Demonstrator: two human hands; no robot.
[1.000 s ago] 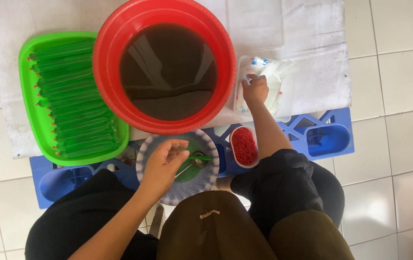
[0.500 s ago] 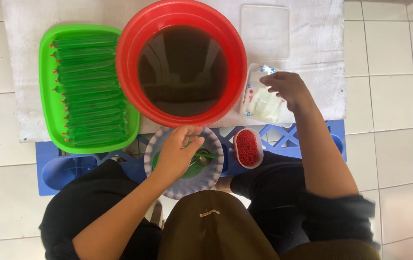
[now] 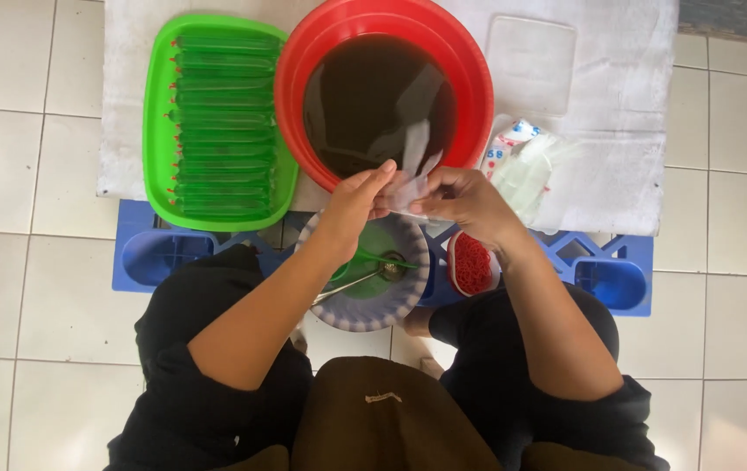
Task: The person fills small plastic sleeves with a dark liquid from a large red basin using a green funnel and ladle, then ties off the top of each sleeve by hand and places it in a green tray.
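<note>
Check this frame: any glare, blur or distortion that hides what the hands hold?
Head view: even daylight, soft shadows; pale reflections on the dark liquid in the red basin; the clear bag between left hand and right hand is see-through and hard to outline; hands slightly soft; tile lines look straight.

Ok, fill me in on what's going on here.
A seated person holds a small clear plastic bag between the left hand and right hand, at the near rim of a red basin of dark liquid. A green tray of filled green packets sits left of it; a plate with a spoon lies below the hands.
</note>
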